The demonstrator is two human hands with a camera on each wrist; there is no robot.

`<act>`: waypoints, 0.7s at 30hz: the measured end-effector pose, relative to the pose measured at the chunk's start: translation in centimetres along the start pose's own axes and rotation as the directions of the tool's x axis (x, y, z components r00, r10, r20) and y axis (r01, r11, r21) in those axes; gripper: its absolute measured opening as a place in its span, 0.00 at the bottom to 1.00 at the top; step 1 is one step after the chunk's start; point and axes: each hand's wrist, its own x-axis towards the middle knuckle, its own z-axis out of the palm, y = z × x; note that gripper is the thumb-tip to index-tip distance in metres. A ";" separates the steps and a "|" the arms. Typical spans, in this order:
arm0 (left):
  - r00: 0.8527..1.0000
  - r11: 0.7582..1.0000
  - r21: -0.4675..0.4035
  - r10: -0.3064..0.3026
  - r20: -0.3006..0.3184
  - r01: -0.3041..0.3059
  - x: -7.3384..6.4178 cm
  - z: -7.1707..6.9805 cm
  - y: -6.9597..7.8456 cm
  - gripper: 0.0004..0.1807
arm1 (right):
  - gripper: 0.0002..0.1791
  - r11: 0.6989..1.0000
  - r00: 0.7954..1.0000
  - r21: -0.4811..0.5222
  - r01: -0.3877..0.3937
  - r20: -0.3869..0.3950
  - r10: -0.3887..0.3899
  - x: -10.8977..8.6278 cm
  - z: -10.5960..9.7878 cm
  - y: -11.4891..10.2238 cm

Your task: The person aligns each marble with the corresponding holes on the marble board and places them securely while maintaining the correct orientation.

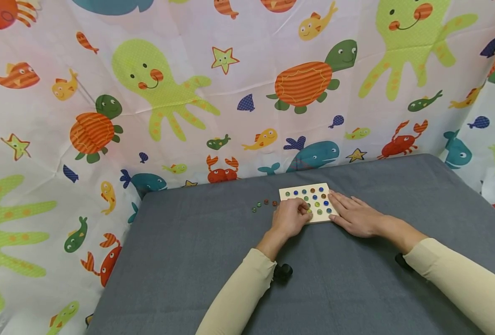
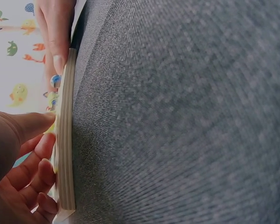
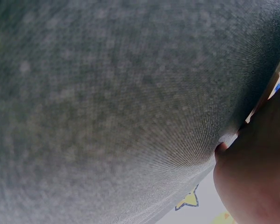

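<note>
A pale wooden board lies on the grey cloth, with rows of coloured glass marbles seated on its top. My left hand is over the board's left part, thumb and forefinger pinching a yellow-green marble at the surface. The other left fingers are loosely curled beside the board's edge. At the board's right end my right hand lies with fingers extended, touching the edge. The left hand hides part of the board's left side. In the right wrist view, the right hand is dark and only partly seen.
Several loose marbles, green and reddish-brown, lie on the cloth left of the board. The grey cloth covers the table. Behind it hangs a curtain printed with sea animals.
</note>
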 end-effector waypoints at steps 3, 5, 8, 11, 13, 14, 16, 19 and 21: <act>1.000 1.000 0.009 0.002 -0.001 -0.002 0.0 0.0 0.0 0.05 | 0.43 1.000 1.000 0.011 0.021 -0.022 -0.020 -0.1 -0.1 -0.1; 1.000 1.000 0.016 0.003 -0.004 -0.003 0.0 0.0 0.1 0.05 | 0.43 1.000 0.999 0.013 0.023 -0.028 -0.023 -0.2 -0.1 -0.2; 1.000 1.000 0.021 0.005 -0.005 -0.005 0.0 -0.1 0.1 0.05 | 0.41 1.000 1.000 0.012 0.018 -0.024 -0.018 -0.2 -0.2 -0.3; 1.000 1.000 0.024 0.006 -0.002 -0.006 0.0 -0.1 0.1 0.05 | 0.41 1.000 1.000 0.010 0.013 -0.012 -0.013 -0.1 -0.3 -0.3; 1.000 1.000 0.022 0.007 0.004 -0.007 0.0 -0.1 0.0 0.05 | 0.42 1.000 1.000 0.010 0.015 -0.011 -0.015 -0.1 -0.2 -0.2; 1.000 1.000 0.020 0.009 0.008 -0.009 -0.1 -0.1 0.0 0.05 | 0.42 1.000 1.000 0.009 0.018 -0.011 -0.018 0.0 -0.2 -0.2; 1.000 1.000 0.012 0.018 0.019 -0.018 -0.1 -0.2 -0.2 0.06 | 0.42 1.000 1.000 0.008 0.021 -0.011 -0.021 0.0 -0.1 -0.1; 0.998 0.999 -0.002 0.044 0.035 -0.044 -0.3 -0.5 -0.3 0.09 | 0.42 1.000 0.999 0.005 0.029 -0.016 -0.029 0.1 0.0 0.1; 0.997 0.998 -0.012 0.065 0.047 -0.065 -0.5 -0.8 -0.4 0.11 | 0.42 1.000 1.000 0.002 0.024 -0.010 -0.024 0.1 0.0 0.2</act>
